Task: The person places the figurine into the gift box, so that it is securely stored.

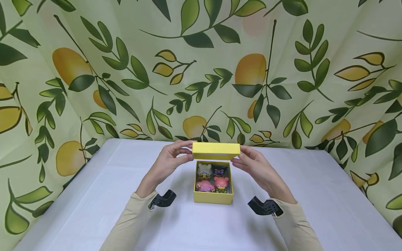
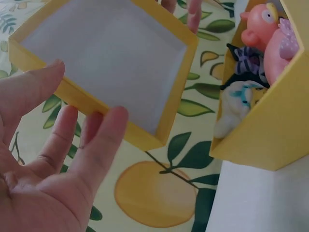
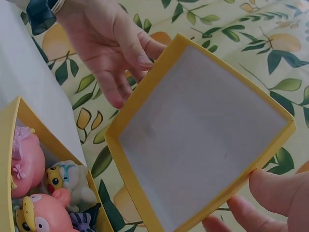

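Observation:
A yellow box lid (image 1: 216, 150) with a white inside is held tilted above the far edge of a yellow box (image 1: 213, 198). My left hand (image 1: 171, 160) grips the lid's left side between thumb and fingers, and my right hand (image 1: 255, 165) grips its right side. In the box sit several small toy figures: a pink figure with a pale muzzle (image 1: 221, 184), a rounded pink figure (image 1: 205, 186), a white-hooded yellow figure (image 1: 205, 171) and a dark figure with a purple bow (image 1: 220, 170). The left wrist view shows the lid's white underside (image 2: 111, 58).
The box stands on a table with a white cloth (image 1: 119, 181). Behind it hangs a curtain (image 1: 216, 97) printed with leaves and orange fruit. A black strap is on each wrist, the left strap (image 1: 163, 198) and the right strap (image 1: 265, 206).

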### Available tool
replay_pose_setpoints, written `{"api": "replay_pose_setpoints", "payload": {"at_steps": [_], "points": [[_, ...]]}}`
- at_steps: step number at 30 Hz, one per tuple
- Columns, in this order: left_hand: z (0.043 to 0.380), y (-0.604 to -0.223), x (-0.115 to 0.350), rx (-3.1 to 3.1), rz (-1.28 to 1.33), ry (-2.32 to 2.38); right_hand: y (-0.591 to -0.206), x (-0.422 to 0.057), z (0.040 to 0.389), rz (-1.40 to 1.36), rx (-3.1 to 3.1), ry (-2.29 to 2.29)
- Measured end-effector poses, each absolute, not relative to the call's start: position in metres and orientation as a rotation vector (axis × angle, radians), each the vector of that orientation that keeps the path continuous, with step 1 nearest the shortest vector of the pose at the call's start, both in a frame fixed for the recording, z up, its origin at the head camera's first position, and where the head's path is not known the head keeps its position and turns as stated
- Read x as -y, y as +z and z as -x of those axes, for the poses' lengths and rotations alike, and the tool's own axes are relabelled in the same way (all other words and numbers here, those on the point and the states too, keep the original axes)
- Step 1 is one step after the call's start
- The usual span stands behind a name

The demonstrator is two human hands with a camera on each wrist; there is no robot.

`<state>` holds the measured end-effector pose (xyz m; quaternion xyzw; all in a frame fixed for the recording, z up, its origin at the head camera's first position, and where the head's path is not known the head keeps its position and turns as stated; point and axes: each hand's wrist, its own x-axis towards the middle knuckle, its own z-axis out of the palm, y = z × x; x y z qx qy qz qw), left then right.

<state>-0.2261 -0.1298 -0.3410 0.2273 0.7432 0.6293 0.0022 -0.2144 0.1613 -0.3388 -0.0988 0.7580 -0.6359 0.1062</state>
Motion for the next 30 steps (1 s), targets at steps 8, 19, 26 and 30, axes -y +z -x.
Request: {"api": "replay_pose_setpoints", "payload": {"at_steps": [8,19,26,30], "points": [[0.231,-0.346,0.129,-2.339,-0.707,1.975,-0.341,-0.165,0.217,0.343,-2.188,-1.850],[0.232,-0.352,0.126,-2.327,-0.741,1.915,-0.342,-0.170,0.220,0.292,-2.162,-1.913],[0.231,-0.353,0.127,-2.373,-0.638,1.810,-0.344,-0.173,0.222,0.252,-2.173,-1.840],[0.232,-0.354,0.127,-2.375,-0.587,1.751,-0.348,-0.175,0.223,0.278,-2.166,-1.818]]}}
